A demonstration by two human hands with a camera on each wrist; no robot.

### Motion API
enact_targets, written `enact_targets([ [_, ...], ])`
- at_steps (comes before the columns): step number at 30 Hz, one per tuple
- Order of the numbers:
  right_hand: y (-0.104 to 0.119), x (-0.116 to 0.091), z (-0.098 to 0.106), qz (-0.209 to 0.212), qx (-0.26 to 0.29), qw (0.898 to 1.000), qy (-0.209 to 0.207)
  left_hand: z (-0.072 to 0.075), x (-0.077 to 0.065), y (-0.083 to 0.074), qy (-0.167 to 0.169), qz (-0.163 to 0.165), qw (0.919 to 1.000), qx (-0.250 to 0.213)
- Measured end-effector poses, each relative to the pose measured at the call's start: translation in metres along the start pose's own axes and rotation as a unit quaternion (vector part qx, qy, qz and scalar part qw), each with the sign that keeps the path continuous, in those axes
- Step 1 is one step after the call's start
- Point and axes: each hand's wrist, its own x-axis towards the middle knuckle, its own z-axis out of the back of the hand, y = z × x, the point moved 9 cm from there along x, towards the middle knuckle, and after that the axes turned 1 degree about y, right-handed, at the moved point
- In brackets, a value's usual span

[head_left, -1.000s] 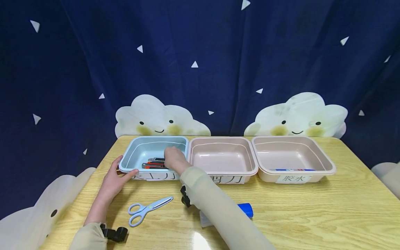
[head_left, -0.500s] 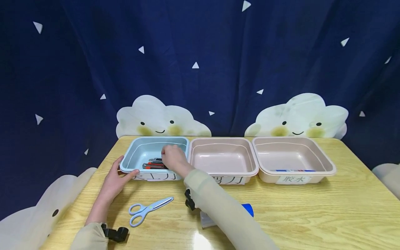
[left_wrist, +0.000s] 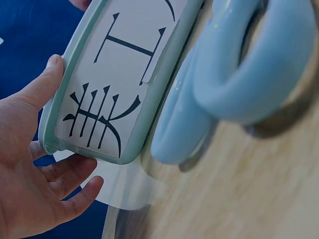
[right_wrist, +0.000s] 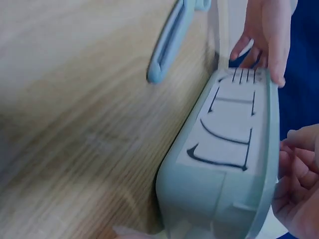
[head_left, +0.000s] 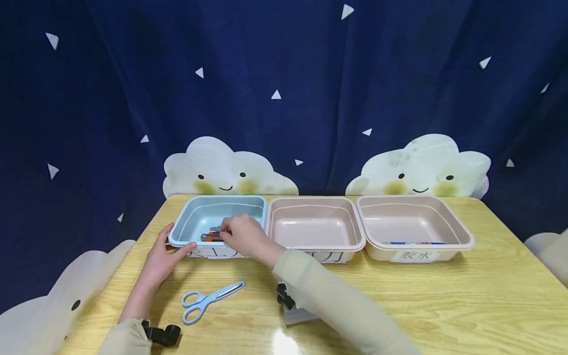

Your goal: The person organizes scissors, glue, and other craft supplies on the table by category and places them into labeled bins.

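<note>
My left hand (head_left: 165,256) grips the near left corner of a light blue plastic bin (head_left: 188,209), thumb on the front rim; the left wrist view shows the other fingers under the corner. Inside the bin lie several utility knives (head_left: 212,237) with red-orange and black handles. My right hand (head_left: 246,236) reaches over the front rim, its curled fingertips right at the knives' right ends. From the right wrist view those fingers (right_wrist: 299,164) show bent behind the rim; I cannot tell whether they hold a knife. Light blue scissors (head_left: 206,299) lie on the table before the bin.
Two pinkish bins stand to the right in a row, the middle bin (head_left: 316,224) and the right bin (head_left: 401,222), which holds blue-and-white items (head_left: 417,243). A translucent item (head_left: 298,316) lies partly under my right sleeve. A dark blue curtain (head_left: 284,49) hangs behind the table.
My right hand has shifted slightly left and nearer along the utility knives. The right forearm has swung right, covering the blue end of the item on the table. My left hand keeps its place.
</note>
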Motion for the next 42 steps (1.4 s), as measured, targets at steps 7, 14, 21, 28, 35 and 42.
enact_targets([
  [7, 0.030, -0.019, 0.003, 0.067, -0.011, 0.998, -0.001, 0.002, -0.001, -0.003, -0.004, -0.011, 0.9999, -0.002],
  [14, 0.040, -0.035, -0.024, 0.072, -0.008, 0.989, 0.127, 0.001, -0.002, -0.003, -0.001, -0.006, 0.9999, -0.009],
  [21, 0.043, -0.048, -0.046, 0.074, -0.076, 0.976, 0.191, 0.002, -0.003, -0.002, -0.001, 0.001, 1.0000, -0.004],
  [28, 0.040, -0.057, -0.062, 0.057, -0.077, 0.972, 0.216, 0.002, -0.003, -0.001, -0.002, -0.006, 1.0000, -0.005],
  [35, 0.036, -0.057, -0.069, 0.049, -0.091, 0.973, 0.208, 0.002, -0.002, -0.002, 0.001, -0.003, 1.0000, -0.002],
  [42, 0.035, -0.058, -0.073, 0.049, -0.101, 0.971, 0.213, 0.000, -0.001, -0.002, 0.005, -0.003, 1.0000, 0.000],
])
